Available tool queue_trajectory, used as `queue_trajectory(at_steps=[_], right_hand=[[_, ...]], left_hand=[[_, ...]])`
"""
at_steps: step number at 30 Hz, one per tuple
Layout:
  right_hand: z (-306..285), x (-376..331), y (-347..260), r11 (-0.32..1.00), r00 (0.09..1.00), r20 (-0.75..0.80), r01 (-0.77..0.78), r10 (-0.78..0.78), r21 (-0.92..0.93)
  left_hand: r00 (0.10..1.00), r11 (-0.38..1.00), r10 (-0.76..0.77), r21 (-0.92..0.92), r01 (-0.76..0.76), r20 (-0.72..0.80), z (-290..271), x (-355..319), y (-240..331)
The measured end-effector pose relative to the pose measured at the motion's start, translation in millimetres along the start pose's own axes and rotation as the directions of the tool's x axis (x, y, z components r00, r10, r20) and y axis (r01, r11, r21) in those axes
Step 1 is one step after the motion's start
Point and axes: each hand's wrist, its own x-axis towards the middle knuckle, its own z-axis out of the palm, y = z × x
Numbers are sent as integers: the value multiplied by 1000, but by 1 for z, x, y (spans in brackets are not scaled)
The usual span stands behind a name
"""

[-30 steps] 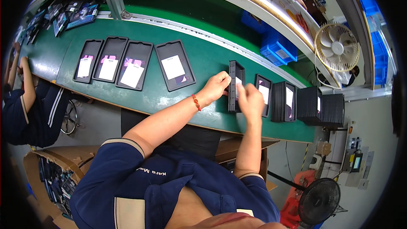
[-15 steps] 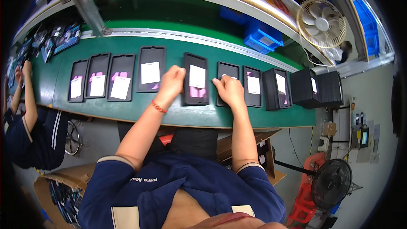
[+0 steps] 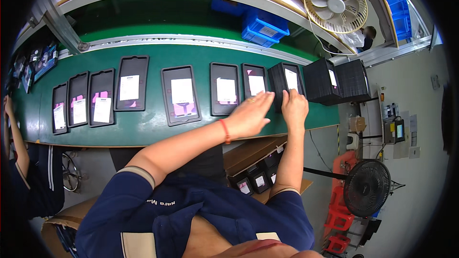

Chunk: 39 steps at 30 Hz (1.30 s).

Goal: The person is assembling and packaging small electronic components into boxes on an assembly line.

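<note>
My left hand (image 3: 249, 116) stretches across to the right, its fingers extended and close together over the near end of a black tray (image 3: 258, 70) with a white card (image 3: 256, 85). Beside it, my right hand (image 3: 295, 110) has curled fingers at the near end of a stack of black trays (image 3: 276, 79). A white card (image 3: 290, 79) lies on top of that stack; whatever the fingertips hold is hidden. Left of my hands lie a tray (image 3: 224, 70) and a wider-set tray (image 3: 176, 74), each with a white card and pink pieces.
Several similar trays (image 3: 125, 67) line the green table (image 3: 158, 50) at left. Tall stacks of black trays (image 3: 321, 83) stand at right. Blue bins (image 3: 265, 27) and a white fan (image 3: 336, 5) are behind. Another person's arm (image 3: 16, 136) shows at far left.
Both hands have moved right, the left leaving the middle tray and the right leaving a tray for the stack. The middle tray now lies flat on the table. The view has shifted right.
</note>
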Motion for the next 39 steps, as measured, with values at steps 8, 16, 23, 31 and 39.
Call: queue_trajectory(at_steps=[8,16,23,31,39], right_hand=[[3,10,10,968,996,51,-88,78,233],[-29,37,25,971,993,25,-116,113,211],[-37,12,-44,968,1000,-14,-22,27,252],[-10,-1,-55,821,984,94,-178,151,542],[-18,8,-25,807,946,143,-324,292,493]], left_hand=[[994,898,-89,-427,109,66,74,45,-4],[987,928,-106,-345,142,121,76,58,-8],[914,269,-400,-962,49,-65,52,58,-30],[893,157,-449,-987,33,-42,49,52,-56],[798,159,-598,-987,29,-73,17,41,-61]])
